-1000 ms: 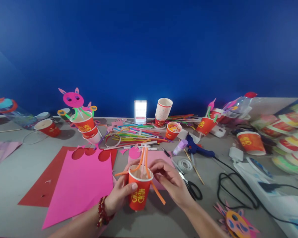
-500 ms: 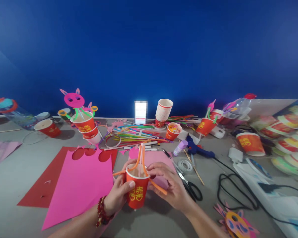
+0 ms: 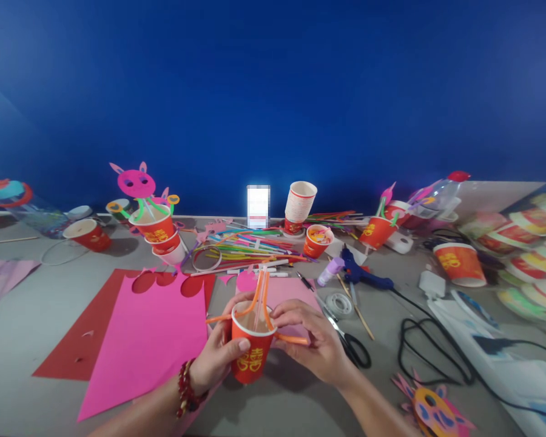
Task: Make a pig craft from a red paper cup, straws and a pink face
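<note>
A red paper cup (image 3: 247, 355) with gold characters and a white rim is held a little above the table, slightly tilted. My left hand (image 3: 222, 343) wraps round its left side, thumb on the front. Two orange pipe cleaners (image 3: 258, 291) rise from inside the cup next to a clear thin stick (image 3: 259, 303). Each one bends outward over the rim, one to the left and one to the right. At the right rim, my right hand (image 3: 313, 340) has its fingers closed on the right-hand pipe cleaner, whose end (image 3: 295, 340) sticks out beneath the fingers.
Pink sheet (image 3: 150, 340) and red sheet (image 3: 79, 340) lie to the left. Black-handled scissors (image 3: 357, 351), clear tape (image 3: 339, 304), a glue stick (image 3: 330, 271) and a blue glue gun (image 3: 364, 273) with its cord lie right. Coloured pipe cleaners (image 3: 250, 246) and stacked cups (image 3: 300, 203) stand behind.
The cup has turned and tipped slightly in my left hand. The orange pipe cleaners' tops have shifted a little right, and the right-hand end has risen slightly.
</note>
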The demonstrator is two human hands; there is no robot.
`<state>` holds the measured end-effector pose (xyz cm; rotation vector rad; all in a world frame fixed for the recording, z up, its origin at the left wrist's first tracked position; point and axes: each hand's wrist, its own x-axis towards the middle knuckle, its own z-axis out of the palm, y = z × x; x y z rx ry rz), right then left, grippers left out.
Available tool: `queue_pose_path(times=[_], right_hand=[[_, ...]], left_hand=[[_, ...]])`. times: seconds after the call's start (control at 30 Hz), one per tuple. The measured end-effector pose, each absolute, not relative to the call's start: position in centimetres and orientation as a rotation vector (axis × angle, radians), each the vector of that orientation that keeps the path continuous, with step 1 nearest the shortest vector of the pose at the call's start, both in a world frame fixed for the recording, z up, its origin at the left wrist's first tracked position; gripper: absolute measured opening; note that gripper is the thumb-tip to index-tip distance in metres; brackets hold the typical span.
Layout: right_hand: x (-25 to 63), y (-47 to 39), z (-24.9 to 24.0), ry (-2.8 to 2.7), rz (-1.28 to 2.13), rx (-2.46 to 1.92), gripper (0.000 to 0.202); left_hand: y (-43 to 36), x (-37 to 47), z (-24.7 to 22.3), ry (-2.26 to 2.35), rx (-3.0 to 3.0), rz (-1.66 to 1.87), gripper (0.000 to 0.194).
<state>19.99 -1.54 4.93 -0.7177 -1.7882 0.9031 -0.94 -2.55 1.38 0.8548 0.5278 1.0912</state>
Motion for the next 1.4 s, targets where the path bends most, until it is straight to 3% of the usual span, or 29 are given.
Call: queue_pose_path(times=[0.53, 0.8, 0.9, 1.07, 1.13, 1.2, 1.4], right_hand=[[20.3, -1.4, 4.6, -1.833, 0.963, -0.622, 0.009], [20.3, -1.4, 5.0, -1.890, 0.762, -0.572, 0.009], [20.4, -1.6, 4.9, -1.920, 0.678, -0.580, 0.012], [20.3, -1.6, 4.7, -1.958, 0.514, -0.602, 0.012], [20.2, -1.5, 4.6, -2.000, 0.446, -0.583, 0.011], [20.1, -1.5, 4.4, -2.036, 0.388, -0.576, 0.011], [19.9, -1.9, 3.9, -2.117, 0.246, -0.593, 0.012]], left_hand=[[-2.5, -1.5, 1.1, 0.484, 0.945, 1.025, 0.085], [-1.9, -1.6, 1.3, 0.514, 1.070, 1.080, 0.085], [-0.7, -1.8, 1.4, 0.621, 1.046, 1.301, 0.073], [-0.4, -3.1, 2.6, 1.023, 1.490, 1.766, 0.031], [-1.2, -3.3, 3.8, 1.113, 1.955, 1.703, 0.027], [-2.2, -3.0, 5.2, 1.094, 2.341, 1.419, 0.028], [-4.0, -0.7, 8.0, 1.291, 2.555, 1.139, 0.022]])
